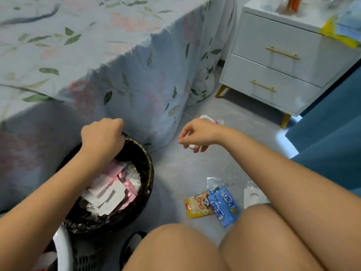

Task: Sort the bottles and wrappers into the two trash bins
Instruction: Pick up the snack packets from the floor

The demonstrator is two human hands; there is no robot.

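Head view shows your left hand (102,133) curled into an empty-looking fist over the far rim of the black bin (145,167) full of wrappers (109,190), your right hand (197,133) pinching a small white piece right of the bin, snack packets (213,206) on the floor nearer you.

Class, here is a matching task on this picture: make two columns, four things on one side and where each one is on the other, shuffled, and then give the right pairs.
Things:
1. blue wrapper
2. pink and white papers
3. left hand
4. nightstand

Places:
A. inside the black bin
B. on the floor beside a yellow wrapper
C. over the far rim of the black bin
D. to the right of the bed

Pairs: 1-B, 2-A, 3-C, 4-D
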